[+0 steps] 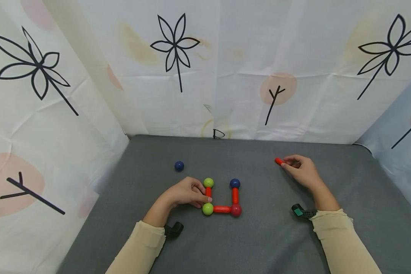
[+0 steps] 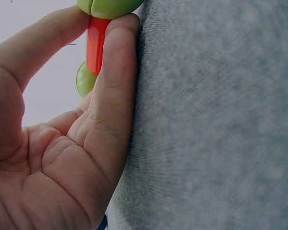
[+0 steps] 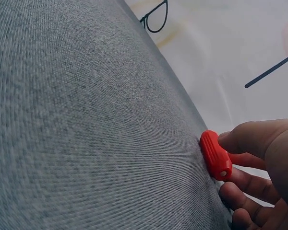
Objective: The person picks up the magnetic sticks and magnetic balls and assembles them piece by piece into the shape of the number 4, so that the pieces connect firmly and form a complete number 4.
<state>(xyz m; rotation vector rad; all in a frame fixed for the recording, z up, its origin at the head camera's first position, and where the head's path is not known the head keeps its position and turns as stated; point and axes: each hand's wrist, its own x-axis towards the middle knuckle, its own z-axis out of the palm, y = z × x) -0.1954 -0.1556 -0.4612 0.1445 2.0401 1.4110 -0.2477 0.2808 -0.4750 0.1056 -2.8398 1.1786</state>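
Note:
On the grey table, red connector rods and balls are joined in a U shape. Its left side is a red rod (image 1: 209, 191) between two lime-green balls (image 1: 207, 209). A red rod (image 1: 222, 209) runs along the near side to a dark red ball (image 1: 236, 210), and another rod (image 1: 235, 195) leads up to a blue ball (image 1: 234, 183). My left hand (image 1: 188, 192) pinches the left rod by its near green ball, thumb and fingers on either side. Farther right, my right hand (image 1: 302, 171) pinches a loose red rod (image 3: 215, 154) between thumb and fingers, at the table surface.
A single blue ball (image 1: 179, 166) lies beyond my left hand, apart from the U. Pale cloth walls (image 1: 243, 102) with leaf drawings rise behind the table (image 1: 260, 243) and at both sides. A black camera mount (image 1: 174, 230) sits on the left wrist, another (image 1: 303, 211) on the right.

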